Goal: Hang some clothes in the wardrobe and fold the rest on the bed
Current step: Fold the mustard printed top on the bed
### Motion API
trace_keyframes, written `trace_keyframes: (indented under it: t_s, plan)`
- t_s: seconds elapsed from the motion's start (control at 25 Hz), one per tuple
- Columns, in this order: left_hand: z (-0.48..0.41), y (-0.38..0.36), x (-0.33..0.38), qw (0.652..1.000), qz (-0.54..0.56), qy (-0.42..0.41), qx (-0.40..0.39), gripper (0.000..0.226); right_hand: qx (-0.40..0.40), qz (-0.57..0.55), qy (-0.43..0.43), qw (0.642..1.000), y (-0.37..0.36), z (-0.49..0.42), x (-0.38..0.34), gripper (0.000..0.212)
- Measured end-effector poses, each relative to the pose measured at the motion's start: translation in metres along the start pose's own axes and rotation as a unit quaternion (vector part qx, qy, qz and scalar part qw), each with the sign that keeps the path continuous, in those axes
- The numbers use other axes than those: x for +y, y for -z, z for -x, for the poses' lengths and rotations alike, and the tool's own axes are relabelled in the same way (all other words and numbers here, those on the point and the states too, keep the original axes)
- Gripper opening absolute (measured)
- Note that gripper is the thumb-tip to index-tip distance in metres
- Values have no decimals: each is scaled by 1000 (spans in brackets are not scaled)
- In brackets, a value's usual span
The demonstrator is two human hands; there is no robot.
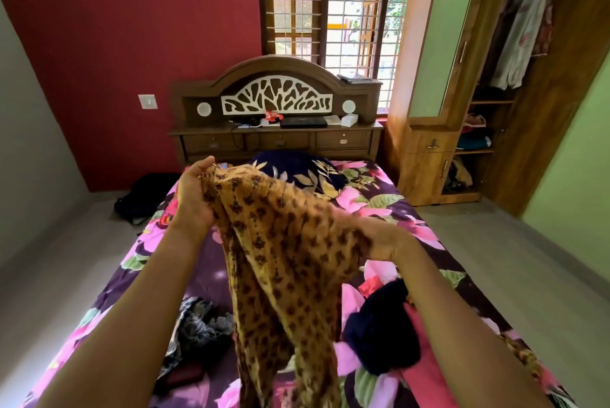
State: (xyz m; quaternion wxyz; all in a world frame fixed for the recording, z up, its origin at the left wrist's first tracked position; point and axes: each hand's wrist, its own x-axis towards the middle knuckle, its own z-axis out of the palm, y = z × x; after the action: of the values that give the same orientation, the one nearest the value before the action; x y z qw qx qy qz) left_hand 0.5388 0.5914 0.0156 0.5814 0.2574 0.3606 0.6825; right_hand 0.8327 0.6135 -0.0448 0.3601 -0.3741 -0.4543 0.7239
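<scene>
Bedroom with floral bed (412, 209) ahead, open wardrobe (561, 104) at right. Left hand (194, 196) and right hand (386, 239) each grasp a yellow printed garment (284, 242), held above the bed, its lower part hanging. Navy cloth (379, 331) and grey cloth (198, 325) lie on the bed.

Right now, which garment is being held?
The mustard printed garment, held by left hand and right hand; navy garment and grey patterned garment lie on the bed.
</scene>
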Motion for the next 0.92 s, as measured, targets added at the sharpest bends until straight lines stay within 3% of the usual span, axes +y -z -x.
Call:
trace_keyframes:
  t_s: [0.04, 0.08, 0.16, 0.2, 0.24, 0.36, 0.4, 0.48, 0.56, 0.64, 0.68, 0.76, 0.84, 0.92]
  plan:
    - [-3, 2, -4, 1000, -24, -4, -1, 42, -11, 25, -10, 1000, -1, 4, -1, 16]
    - [-5, 5, -9, 999, -49, -3, 6, 48, -6, -6, 35, 999, 2, 5, -2, 19]
    - [-13, 14, -17, 997, -71, 23, 13, 51, 26, -157, 149, 976, 9, 5, -6, 42]
    - [-18, 18, -20, 997, -72, 36, 12, 48, 46, -200, 166, 965, 10, 5, -7, 41]
    - [-23, 22, -21, 996, -73, 48, 17, 42, 56, -200, 151, 966, 9, 6, -8, 36]
    - [-33, 25, -21, 995, -72, 68, 32, 33, 15, -45, 58, 997, 8, 9, -10, 29]
    - [-33, 25, -21, 994, -80, 73, 26, 27, 22, -36, 87, 995, 7, 12, -13, 19]
    - [-25, 27, -19, 986, -115, 123, -16, 19, 38, -152, 207, 966, 16, 11, -20, 18]
    - [-17, 39, -30, 934, -268, 219, -91, 24, 58, -153, 226, 960, 21, 9, -24, 20]
    - [-14, 58, -42, 851, -419, 289, -130, 19, 66, -76, 110, 989, 29, 4, -22, 50]
    - [-15, 64, -46, 846, -433, 289, -112, 6, 72, -52, 60, 994, 30, 5, -21, 56]
    - [-27, 74, -47, 907, -339, 249, -24, 24, 142, -88, 67, 984, 39, 4, -22, 28]
    - [-35, 75, -45, 955, -206, 208, 46, 26, 207, -202, 118, 950, 47, 7, -23, 22]
    - [-38, 76, -47, 952, -240, 180, 69, 23, 229, -265, 158, 923, 52, 6, -22, 24]
